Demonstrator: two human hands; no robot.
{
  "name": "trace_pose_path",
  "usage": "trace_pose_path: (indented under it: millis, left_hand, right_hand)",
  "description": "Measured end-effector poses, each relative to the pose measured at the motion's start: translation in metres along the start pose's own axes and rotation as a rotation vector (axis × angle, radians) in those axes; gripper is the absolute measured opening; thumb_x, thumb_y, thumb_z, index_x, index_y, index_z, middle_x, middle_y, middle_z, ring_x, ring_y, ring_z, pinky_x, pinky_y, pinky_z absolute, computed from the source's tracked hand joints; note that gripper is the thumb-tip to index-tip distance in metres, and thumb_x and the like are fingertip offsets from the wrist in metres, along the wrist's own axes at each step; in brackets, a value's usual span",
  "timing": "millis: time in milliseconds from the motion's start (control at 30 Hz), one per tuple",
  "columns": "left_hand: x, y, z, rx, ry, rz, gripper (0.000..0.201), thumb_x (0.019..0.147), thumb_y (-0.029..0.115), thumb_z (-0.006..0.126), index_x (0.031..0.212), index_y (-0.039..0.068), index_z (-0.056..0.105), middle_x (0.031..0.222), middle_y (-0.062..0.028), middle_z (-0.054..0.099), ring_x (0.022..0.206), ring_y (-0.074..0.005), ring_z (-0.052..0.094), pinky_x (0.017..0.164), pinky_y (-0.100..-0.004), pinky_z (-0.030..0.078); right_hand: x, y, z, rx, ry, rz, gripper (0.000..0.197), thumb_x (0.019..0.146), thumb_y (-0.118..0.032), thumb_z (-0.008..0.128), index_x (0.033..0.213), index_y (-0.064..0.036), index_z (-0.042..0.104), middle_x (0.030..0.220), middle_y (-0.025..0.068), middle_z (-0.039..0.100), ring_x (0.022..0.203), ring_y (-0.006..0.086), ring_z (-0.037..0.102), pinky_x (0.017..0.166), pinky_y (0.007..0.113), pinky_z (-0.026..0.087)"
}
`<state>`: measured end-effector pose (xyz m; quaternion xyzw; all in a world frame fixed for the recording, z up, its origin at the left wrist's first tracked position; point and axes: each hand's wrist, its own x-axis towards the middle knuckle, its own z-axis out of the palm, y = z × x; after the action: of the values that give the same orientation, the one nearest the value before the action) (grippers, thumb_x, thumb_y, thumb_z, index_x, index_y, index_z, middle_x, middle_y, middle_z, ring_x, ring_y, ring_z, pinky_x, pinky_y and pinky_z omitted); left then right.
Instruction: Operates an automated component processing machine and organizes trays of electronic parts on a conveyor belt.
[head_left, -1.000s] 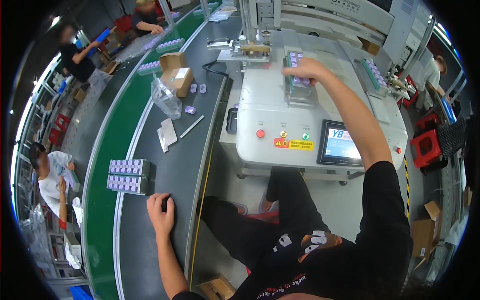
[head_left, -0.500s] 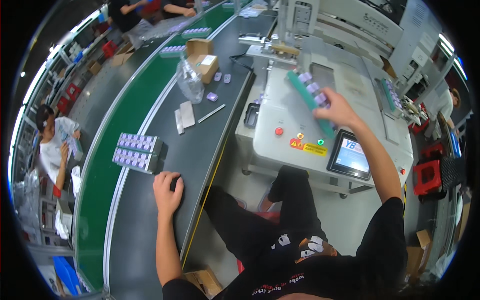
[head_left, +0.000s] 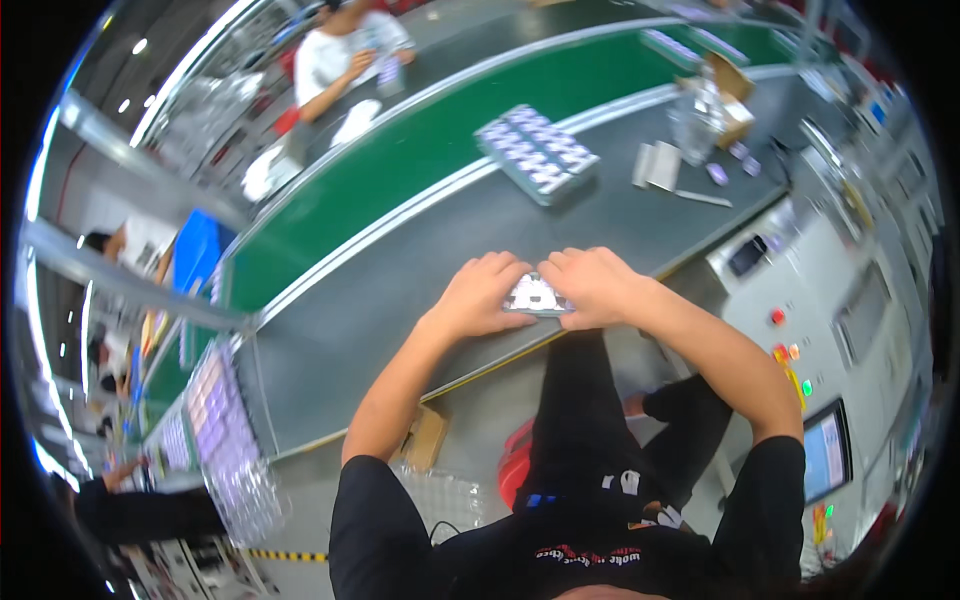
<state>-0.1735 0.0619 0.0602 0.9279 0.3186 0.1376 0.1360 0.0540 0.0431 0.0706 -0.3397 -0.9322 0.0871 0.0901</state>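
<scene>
Near the front edge of the dark workbench (head_left: pixel 390 280), my left hand (head_left: pixel 480 295) and my right hand (head_left: pixel 598 288) are closed on opposite ends of a tray of small pieces (head_left: pixel 536 297). White and pale purple parts show between my thumbs and fingers, with a grey base below them. The fingers cover the rest of the tray. Beyond my hands, a block of trays (head_left: pixel 540 160) filled with rows of purple-and-white pieces lies on the bench beside the green conveyor belt (head_left: pixel 400 165).
An open cardboard box (head_left: pixel 735 105) with clear plastic stands far right, near loose purple pieces (head_left: pixel 717 174), pale flat pieces (head_left: pixel 662 165) and a thin metal strip (head_left: pixel 704 199). The machine's buttons and screen (head_left: pixel 825 450) are at right. Bubble wrap (head_left: pixel 235 490) hangs at left.
My view has turned toward the bench. My right hand has come from over the machine to the bench, and my left hand now grips a tray together with it.
</scene>
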Motion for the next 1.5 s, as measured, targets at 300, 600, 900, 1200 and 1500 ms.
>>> trace_pose_path:
  millis: [300, 600, 900, 1200, 1500]
  left_hand:
    - [-0.116, -0.080, -0.037, -0.189, 0.428, -0.553, 0.054, 0.061, 0.036, 0.082, 0.100, 0.003, 0.064, 0.088, -0.0098, 0.057, 0.082, -0.0260, 0.056, 0.074, -0.0346, 0.047]
    - [-0.022, -0.246, -0.094, 0.004, 0.751, -1.303, 0.060, 0.063, 0.050, 0.074, 0.094, -0.001, 0.068, 0.101, -0.0192, 0.066, 0.095, -0.0319, 0.064, 0.078, -0.0412, 0.050]
    - [-0.001, -0.295, -0.080, 0.253, 0.622, -1.543, 0.059, 0.068, 0.051, 0.068, 0.107, 0.007, 0.066, 0.114, -0.0163, 0.060, 0.108, -0.0326, 0.058, 0.088, -0.0484, 0.047]
    - [0.104, -0.210, -0.005, -0.237, 0.728, -0.487, 0.061, 0.089, 0.046, 0.057, 0.125, -0.004, 0.053, 0.127, -0.0245, 0.053, 0.121, -0.0351, 0.049, 0.103, -0.0394, 0.037]
    - [0.145, -0.182, 0.005, -0.849, 0.729, -0.642, 0.055, 0.096, 0.046, 0.046, 0.121, -0.003, 0.056, 0.119, -0.0120, 0.059, 0.107, -0.0209, 0.054, 0.094, -0.0309, 0.039]
  right_hand:
    - [-0.019, 0.027, 0.019, 0.131, 0.383, 0.244, 0.063, 0.070, -0.036, 0.071, 0.122, -0.0042, 0.052, 0.126, 0.0158, 0.050, 0.117, 0.0325, 0.048, 0.100, 0.045, 0.035]
    - [-0.030, 0.034, 0.047, -0.025, 0.497, 0.330, 0.058, 0.067, -0.034, 0.070, 0.114, -0.0024, 0.056, 0.122, 0.0141, 0.053, 0.116, 0.0311, 0.050, 0.102, 0.048, 0.034]
    - [-0.027, 0.028, 0.042, 0.012, 0.504, 0.351, 0.055, 0.068, -0.037, 0.071, 0.110, -0.0038, 0.058, 0.119, 0.0110, 0.055, 0.113, 0.0274, 0.052, 0.101, 0.045, 0.035]
    - [-0.028, 0.036, 0.052, 0.005, 0.561, 0.413, 0.049, 0.070, -0.034, 0.070, 0.108, -0.0038, 0.060, 0.117, 0.0101, 0.057, 0.112, 0.0266, 0.052, 0.101, 0.044, 0.035]
    - [-0.026, 0.028, 0.062, 0.166, 0.616, 0.411, 0.052, 0.074, -0.032, 0.070, 0.113, -0.0015, 0.056, 0.120, 0.0146, 0.055, 0.116, 0.0308, 0.050, 0.103, 0.044, 0.036]
